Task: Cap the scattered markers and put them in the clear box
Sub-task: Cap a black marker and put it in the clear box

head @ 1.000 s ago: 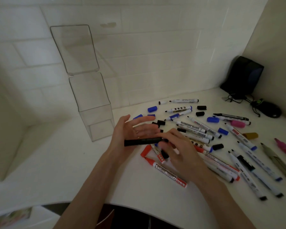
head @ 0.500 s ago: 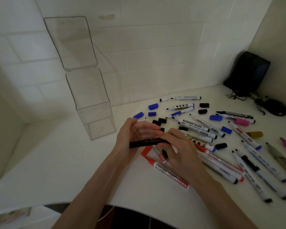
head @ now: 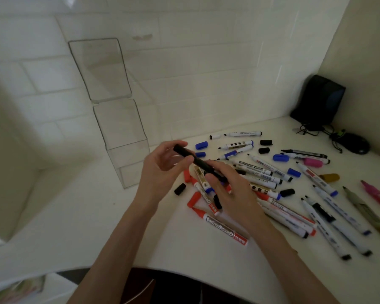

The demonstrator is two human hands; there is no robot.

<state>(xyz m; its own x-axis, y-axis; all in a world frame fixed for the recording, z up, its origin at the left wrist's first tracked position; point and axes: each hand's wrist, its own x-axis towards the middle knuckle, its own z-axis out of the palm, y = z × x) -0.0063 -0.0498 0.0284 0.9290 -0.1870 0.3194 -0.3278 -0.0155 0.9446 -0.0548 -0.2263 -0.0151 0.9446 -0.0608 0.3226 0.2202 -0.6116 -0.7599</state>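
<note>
A black marker [head: 196,161] is held above the desk, tilted with its far end up and to the left. My left hand [head: 162,170] holds its upper part, thumb on the barrel. My right hand [head: 230,191] grips its lower end with curled fingers. The clear box [head: 127,150] stands open-topped to the left of my hands, its lid tipped back against the wall. Several markers [head: 261,170] and loose caps lie scattered on the white desk [head: 97,216] to the right, among them a red whiteboard marker [head: 224,229] and a black cap [head: 180,189].
A black speaker [head: 318,99], tangled cables and a dark mouse [head: 355,145] sit in the far right corner. Tiled wall runs behind the box. The desk's curved front edge is near my arms, with a paper below at the left.
The black marker has swung from lying level across my hands to tilting up-left. Both hands have lifted a little with it. A black cap now shows on the desk by my left wrist.
</note>
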